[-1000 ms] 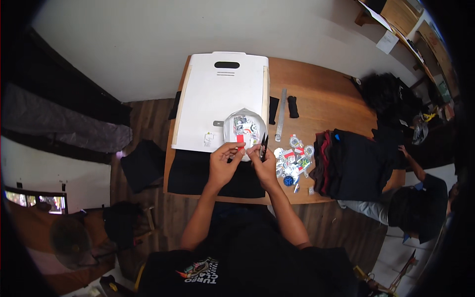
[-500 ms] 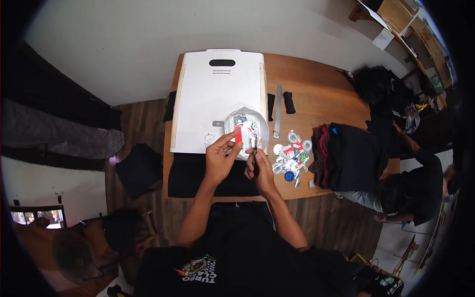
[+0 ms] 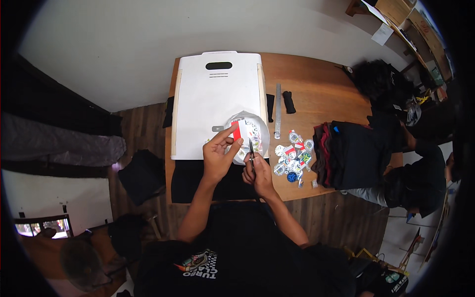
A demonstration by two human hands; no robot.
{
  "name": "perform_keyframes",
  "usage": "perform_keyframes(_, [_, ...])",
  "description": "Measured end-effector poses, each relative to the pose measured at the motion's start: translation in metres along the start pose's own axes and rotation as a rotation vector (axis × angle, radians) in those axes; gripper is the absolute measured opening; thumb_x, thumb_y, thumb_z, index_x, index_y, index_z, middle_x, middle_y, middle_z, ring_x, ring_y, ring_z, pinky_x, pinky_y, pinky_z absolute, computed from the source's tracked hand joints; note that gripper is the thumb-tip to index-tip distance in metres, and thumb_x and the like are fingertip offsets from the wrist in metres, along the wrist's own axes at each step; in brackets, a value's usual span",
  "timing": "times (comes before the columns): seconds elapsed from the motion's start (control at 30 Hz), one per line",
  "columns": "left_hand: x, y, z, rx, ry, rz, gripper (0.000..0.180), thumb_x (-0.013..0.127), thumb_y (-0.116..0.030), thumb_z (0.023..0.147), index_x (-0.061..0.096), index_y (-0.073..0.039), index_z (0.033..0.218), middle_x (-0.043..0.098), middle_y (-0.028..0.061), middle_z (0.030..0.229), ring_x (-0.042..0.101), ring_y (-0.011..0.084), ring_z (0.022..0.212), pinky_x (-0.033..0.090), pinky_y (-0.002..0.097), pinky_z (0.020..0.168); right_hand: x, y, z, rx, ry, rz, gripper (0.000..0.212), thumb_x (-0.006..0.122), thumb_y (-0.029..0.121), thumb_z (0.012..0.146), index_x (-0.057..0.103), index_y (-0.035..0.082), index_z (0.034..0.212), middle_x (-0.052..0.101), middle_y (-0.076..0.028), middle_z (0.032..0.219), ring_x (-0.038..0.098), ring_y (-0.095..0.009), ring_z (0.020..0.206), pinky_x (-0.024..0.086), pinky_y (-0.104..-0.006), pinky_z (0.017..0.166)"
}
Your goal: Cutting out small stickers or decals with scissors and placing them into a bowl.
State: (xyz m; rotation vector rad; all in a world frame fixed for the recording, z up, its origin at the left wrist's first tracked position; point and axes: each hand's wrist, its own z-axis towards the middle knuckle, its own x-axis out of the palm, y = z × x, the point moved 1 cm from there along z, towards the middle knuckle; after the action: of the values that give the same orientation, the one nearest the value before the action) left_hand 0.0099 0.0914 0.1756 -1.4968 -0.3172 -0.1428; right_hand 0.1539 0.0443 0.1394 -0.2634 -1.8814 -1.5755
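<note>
A small red-and-white piece of sticker sheet (image 3: 237,132) is pinched between the thumb and fingers of my left hand (image 3: 216,157). My right hand (image 3: 261,176) grips a pair of small scissors (image 3: 252,148), blades pointing away from me, just right of the sticker piece. Both hands are over the near edge of a round, pale bowl-like container (image 3: 265,129) with printed cut-outs inside. Whether the blades touch the piece I cannot tell. To the right, a loose pile of round and rectangular stickers (image 3: 296,157) lies on the wooden table.
The container overlaps a large white machine (image 3: 217,99). Black cloth (image 3: 190,183) lies before it. Right of it are a metal ruler (image 3: 277,111), a rolled black cloth (image 3: 289,102) and a stack of folded dark garments (image 3: 356,153). Another person (image 3: 415,180) is at the far right.
The scissors have shifted slightly left, and their blades show more clearly. My left hand has raised the red-and-white piece a little. The whole view has tilted slightly.
</note>
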Motion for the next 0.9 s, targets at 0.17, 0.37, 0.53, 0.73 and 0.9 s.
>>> perform_keyframes(0.17, [0.001, 0.003, 0.003, 0.016, 0.013, 0.022, 0.045, 0.069, 0.012, 0.087, 0.061, 0.005, 0.13, 0.066, 0.006, 0.105, 0.058, 0.0059, 0.084, 0.05, 0.0224, 0.082, 0.001, 0.0, 0.003, -0.004, 0.004, 0.022, 0.032, 0.033, 0.03, 0.11, 0.049, 0.002, 0.109, 0.028, 0.004, 0.059, 0.023, -0.005, 0.045, 0.024, -0.023, 0.044])
perform_keyframes(0.37, [0.001, 0.002, 0.005, 0.034, 0.013, 0.037, 0.045, 0.068, 0.011, 0.087, 0.059, 0.005, 0.131, 0.066, 0.0069, 0.106, 0.06, 0.0068, 0.086, 0.051, 0.0231, 0.084, -0.002, -0.001, 0.006, 0.014, -0.017, 0.028, 0.032, 0.034, 0.031, 0.11, 0.049, 0.002, 0.108, 0.027, 0.004, 0.059, 0.023, -0.005, 0.045, 0.024, -0.0229, 0.044])
perform_keyframes(0.53, [0.001, 0.0, 0.007, 0.042, 0.016, 0.031, 0.046, 0.069, 0.013, 0.086, 0.061, 0.005, 0.13, 0.064, 0.0065, 0.108, 0.059, 0.0068, 0.086, 0.051, 0.0228, 0.084, -0.002, -0.001, 0.01, -0.006, 0.011, 0.015, 0.031, 0.034, 0.03, 0.11, 0.049, 0.002, 0.108, 0.028, 0.004, 0.059, 0.023, -0.005, 0.044, 0.024, -0.0228, 0.044])
perform_keyframes(0.73, [0.003, -0.007, 0.008, 0.077, 0.032, 0.05, 0.046, 0.069, 0.013, 0.086, 0.061, 0.005, 0.131, 0.064, 0.0072, 0.108, 0.061, 0.0072, 0.087, 0.051, 0.0231, 0.084, -0.001, 0.0, 0.01, -0.014, 0.002, 0.01, 0.03, 0.035, 0.029, 0.11, 0.049, 0.002, 0.107, 0.028, 0.004, 0.059, 0.023, -0.005, 0.044, 0.024, -0.0227, 0.044])
perform_keyframes(0.9, [0.003, -0.008, 0.006, 0.057, 0.036, 0.052, 0.045, 0.069, 0.012, 0.087, 0.061, 0.005, 0.131, 0.065, 0.0081, 0.11, 0.061, 0.0074, 0.087, 0.051, 0.0233, 0.084, -0.003, 0.0, 0.011, -0.03, -0.005, 0.014, 0.031, 0.035, 0.03, 0.11, 0.049, 0.002, 0.108, 0.028, 0.004, 0.058, 0.023, -0.005, 0.044, 0.024, -0.0224, 0.044])
